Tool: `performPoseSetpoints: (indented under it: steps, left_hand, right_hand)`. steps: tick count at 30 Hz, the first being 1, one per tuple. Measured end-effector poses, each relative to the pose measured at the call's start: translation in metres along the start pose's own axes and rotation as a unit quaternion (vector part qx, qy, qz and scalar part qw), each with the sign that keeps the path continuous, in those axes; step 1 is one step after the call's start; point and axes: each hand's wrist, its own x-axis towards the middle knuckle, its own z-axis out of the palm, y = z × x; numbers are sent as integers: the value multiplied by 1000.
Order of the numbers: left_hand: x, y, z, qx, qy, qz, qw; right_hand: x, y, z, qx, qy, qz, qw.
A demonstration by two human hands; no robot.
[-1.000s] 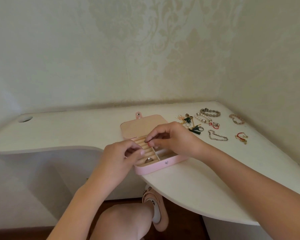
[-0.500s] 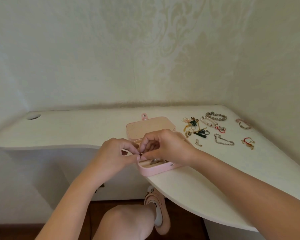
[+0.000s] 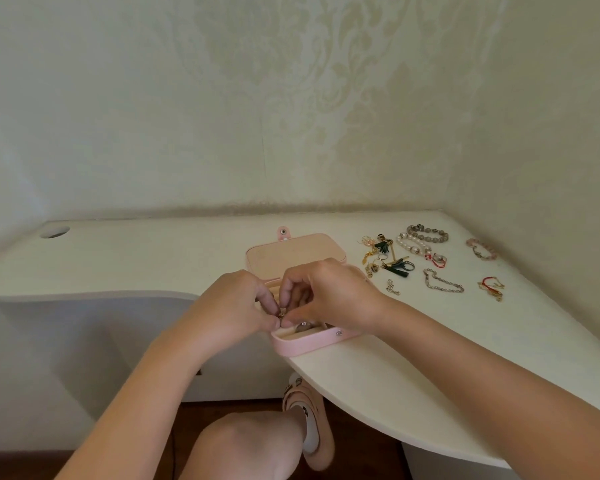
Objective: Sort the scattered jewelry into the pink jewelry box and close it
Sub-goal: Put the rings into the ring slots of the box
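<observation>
Head cam: the pink jewelry box [image 3: 303,342] sits open at the near edge of the worktop [image 3: 153,258], lid flat behind it. Both hands are right over the box. The left hand [image 3: 229,306] & right hand [image 3: 329,296] meet fingertip to fingertip, and each grip is pinched narrow on one tiny gold piece [image 3: 281,314], prob. an earring or small charm; too small to say which. It's held just above the front left part of the box. A ring w/ a shiny stone [image 3: 302,326] already sits in the front slot of the box.

The rest of the jewelry lies to the right of the box: a small chain bit [image 3: 392,287] nearest, then green tassel earrings [image 3: 397,266], a gold cluster [image 3: 369,247], a pearl bracelet [image 3: 413,247], a grey bead bracelet [image 3: 428,233], a silver chain bracelet [image 3: 443,285], a red cord bracelet [image 3: 492,287] & a pink bead bracelet [image 3: 482,249] farthest from the box.

How it will handle, I think: the gold piece is very light, hard & slippery, easy to drop or flick away. Best to pinch it by its body w/ fingertip pads, not by any thin hook. Chains are floppy and can knot, so lift from the middle or the clasp. Bead bracelets are heavier & roll a bit; pick up by the whole loop. The box is light and near the edge, so press gently.
</observation>
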Motion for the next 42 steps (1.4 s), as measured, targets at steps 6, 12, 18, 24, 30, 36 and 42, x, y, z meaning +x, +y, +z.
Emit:
performPoseSetpoints:
  steps: [6,12,18,24,30,36,42]
  left_hand:
    - [3,4,-5,30,-21,25,999]
    - [6,6,-4,53,-28,34,998]
    - [7,6,-4,45,-28,26,998]
    - [8,6,-2,61,-32,34,997]
    - [12,12,2,120,-14,52,991]
    - [17,18,1,166,-57,76,982]
    - [22,29,1,257,-67,71,962]
  right_hand:
    - [-3,-2,-1,-53,-1,-34,998]
    - [-4,-1,0,-77,0,-38,996]
    - [-11,6,-1,-124,-28,-17,992]
    - [-14,6,2,-174,-67,-35,982]
    - [-13,8,4,-188,-65,-51,979]
    - [-13,9,4,-168,-61,-60,982]
    - [-14,9,5,-160,-51,-74,983]
